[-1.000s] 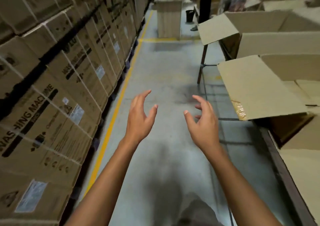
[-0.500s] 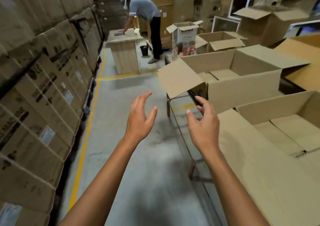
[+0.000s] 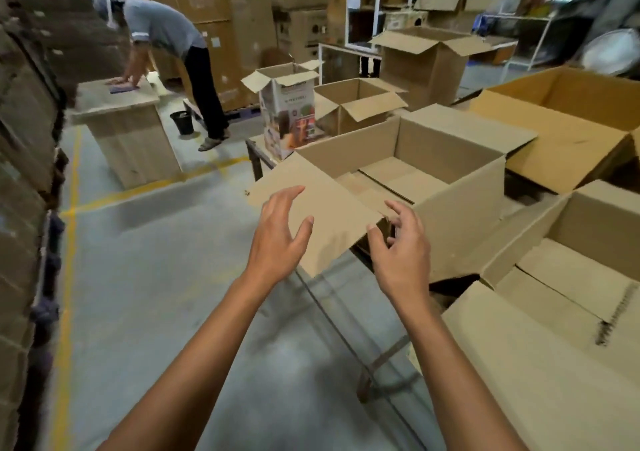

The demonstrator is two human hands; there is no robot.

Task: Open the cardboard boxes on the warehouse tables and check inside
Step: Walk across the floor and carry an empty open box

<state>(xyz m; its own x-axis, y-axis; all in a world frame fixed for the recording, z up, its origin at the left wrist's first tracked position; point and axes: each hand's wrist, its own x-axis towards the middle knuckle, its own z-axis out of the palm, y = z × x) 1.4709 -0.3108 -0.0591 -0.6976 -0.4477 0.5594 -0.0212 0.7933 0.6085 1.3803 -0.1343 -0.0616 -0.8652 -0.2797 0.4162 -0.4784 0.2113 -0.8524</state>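
Several open brown cardboard boxes stand on metal-framed tables at the right. The closest large box (image 3: pixel 460 208) shows only folded bottom flaps inside, and its near flap (image 3: pixel 322 208) hangs out over the aisle. My left hand (image 3: pixel 280 239) hovers in front of that flap with fingers spread and loosely bent, holding nothing. My right hand (image 3: pixel 401 253) hovers at the flap's right corner, fingers also loosely curled and empty. Another open box (image 3: pixel 568 288) lies at the near right. A printed carton (image 3: pixel 287 111) stands open behind.
A person (image 3: pixel 173 52) bends over a wooden block table (image 3: pixel 128 135) at the far left. Stacked cartons (image 3: pixel 24 173) wall the left side of the concrete aisle (image 3: pixel 156 277). A black bucket (image 3: pixel 181 121) sits on the floor. More open boxes (image 3: pixel 426 59) and white shelving (image 3: pixel 381 11) fill the back.
My view has swung up and to the right, bringing the table boxes closer. Both hands have stayed raised and empty and now sit in front of the nearest box's flap.
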